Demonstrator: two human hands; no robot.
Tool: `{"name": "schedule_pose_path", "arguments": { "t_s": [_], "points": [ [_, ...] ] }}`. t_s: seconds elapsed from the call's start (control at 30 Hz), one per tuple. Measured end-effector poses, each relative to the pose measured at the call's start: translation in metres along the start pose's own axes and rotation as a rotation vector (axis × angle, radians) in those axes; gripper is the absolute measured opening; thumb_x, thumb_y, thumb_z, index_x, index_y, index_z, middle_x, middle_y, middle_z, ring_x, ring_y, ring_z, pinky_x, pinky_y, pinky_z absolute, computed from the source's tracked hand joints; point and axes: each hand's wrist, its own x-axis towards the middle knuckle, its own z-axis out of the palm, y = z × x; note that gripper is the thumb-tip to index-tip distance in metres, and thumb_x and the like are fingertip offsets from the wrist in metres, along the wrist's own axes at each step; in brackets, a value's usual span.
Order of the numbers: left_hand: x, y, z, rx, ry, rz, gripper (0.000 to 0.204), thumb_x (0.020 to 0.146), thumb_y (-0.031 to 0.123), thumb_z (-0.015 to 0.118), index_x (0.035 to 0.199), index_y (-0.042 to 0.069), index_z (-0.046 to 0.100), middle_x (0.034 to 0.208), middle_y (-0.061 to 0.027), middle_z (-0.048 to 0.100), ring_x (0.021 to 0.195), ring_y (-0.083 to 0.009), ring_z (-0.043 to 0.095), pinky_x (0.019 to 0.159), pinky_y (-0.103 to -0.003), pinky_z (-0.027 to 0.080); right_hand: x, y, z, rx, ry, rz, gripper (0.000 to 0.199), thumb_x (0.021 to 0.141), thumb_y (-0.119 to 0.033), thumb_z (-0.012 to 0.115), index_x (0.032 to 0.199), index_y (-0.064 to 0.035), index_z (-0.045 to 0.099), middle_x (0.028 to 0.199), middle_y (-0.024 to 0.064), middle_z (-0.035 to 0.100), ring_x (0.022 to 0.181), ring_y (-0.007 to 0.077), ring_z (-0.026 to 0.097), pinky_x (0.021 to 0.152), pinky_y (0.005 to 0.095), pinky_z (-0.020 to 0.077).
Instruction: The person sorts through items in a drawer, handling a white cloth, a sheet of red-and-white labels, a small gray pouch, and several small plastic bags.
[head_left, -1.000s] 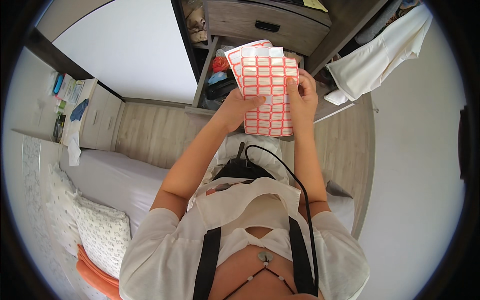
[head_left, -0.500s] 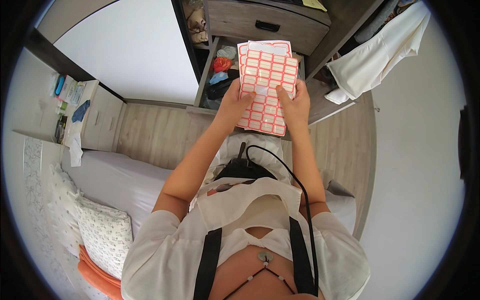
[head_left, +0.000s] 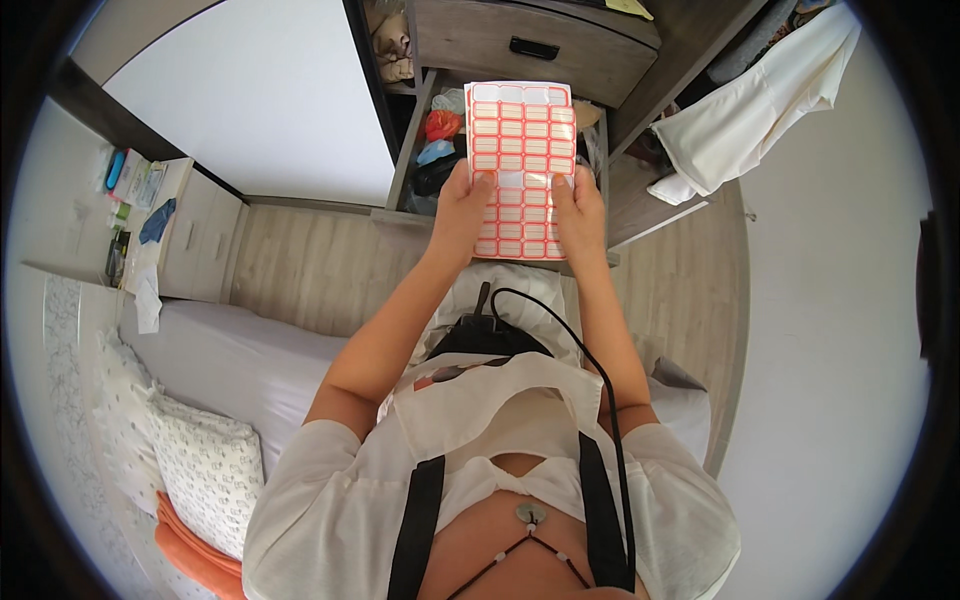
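A stack of label sheets (head_left: pixel 522 145), white with rows of red-bordered stickers, is held upright lengthwise in front of me. My left hand (head_left: pixel 464 208) grips its left edge, thumb on top. On the opposite edge my right hand (head_left: pixel 581 212) grips it the same way. The fingers of both hands are hidden behind the stack. Beneath and beyond it is an open drawer (head_left: pixel 402 225), its middle covered by the sheets. Inside the drawer, left of the sheets, lie a red-orange bundle (head_left: pixel 443 125), a light blue item (head_left: pixel 435 152) and a black item (head_left: pixel 436 178).
Above the open drawer is a closed drawer (head_left: pixel 565 52) with a black handle. White cloth (head_left: pixel 750 105) hangs at the right. A bed (head_left: pixel 245 340) with a patterned pillow (head_left: pixel 205 460) lies to my left, beyond it a low cabinet (head_left: pixel 195 235). A black cable (head_left: pixel 590 360) runs down my front.
The sheets, fanned out and tilted before, now line up in one even, straight stack. Both hands have shifted slightly left with it.
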Motion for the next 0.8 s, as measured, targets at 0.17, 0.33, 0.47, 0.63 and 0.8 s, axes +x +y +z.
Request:
{"name": "schedule_pose_path", "arguments": {
  "t_s": [0.17,0.33,0.47,0.63,0.8],
  "points": [
    [-0.003,0.002,-0.005,-0.178,-0.037,-0.053,0.014,0.091,0.015,0.044,0.097,0.005,0.052,0.09,-0.0005,0.058,0.078,-0.0051,0.054,0.07,-0.023,0.047,-0.001,0.001,0.003,0.16,0.026,0.054,0.019,0.091,-0.018,0.045,0.087,-0.001,0.052,0.075,0.002,0.054,0.069,0.0069,0.045,0.064,0.0233,0.04],
    [-0.002,-0.005,-0.011,-0.176,-0.058,-0.071,0.014,0.091,0.015,0.043,0.094,0.005,0.052,0.089,0.0004,0.057,0.079,-0.005,0.054,0.071,-0.023,0.047,-0.003,0.006,0.004,0.121,0.068,0.052,0.021,0.089,-0.021,0.046,0.085,-0.0007,0.051,0.069,0.0064,0.053,0.064,0.0117,0.045,0.062,0.0278,0.0402],
    [0.0,-0.005,-0.012,-0.159,0.024,-0.037,0.018,0.092,0.015,0.043,0.102,0.004,0.052,0.096,-0.0014,0.058,0.085,-0.0071,0.055,0.075,-0.024,0.047,-0.006,-0.002,0.0,0.092,-0.003,0.073,0.021,0.088,-0.02,0.051,0.097,-0.0023,0.055,0.074,0.0032,0.058,0.067,0.0072,0.047,0.063,0.0238,0.0409],
    [0.011,0.008,-0.01,-0.246,0.142,0.033,0.018,0.092,0.017,0.043,0.098,0.003,0.052,0.089,-0.0008,0.055,0.077,-0.0053,0.051,0.069,-0.022,0.044,-0.006,-0.015,-0.003,0.404,-0.212,0.233,0.03,0.083,-0.013,0.058,0.108,0.0002,0.049,0.084,0.0018,0.062,0.07,0.0032,0.052,0.062,0.0191,0.0426],
    [0.018,0.029,-0.001,-0.284,0.193,0.068,0.02,0.093,0.016,0.039,0.103,0.002,0.049,0.096,-0.0045,0.056,0.083,-0.0094,0.055,0.073,-0.025,0.045,-0.003,-0.021,-0.004,0.348,-0.257,0.259,0.029,0.084,-0.015,0.057,0.109,-0.0018,0.048,0.076,0.0021,0.061,0.058,0.0042,0.052,0.048,0.0181,0.04]
  ]
}}
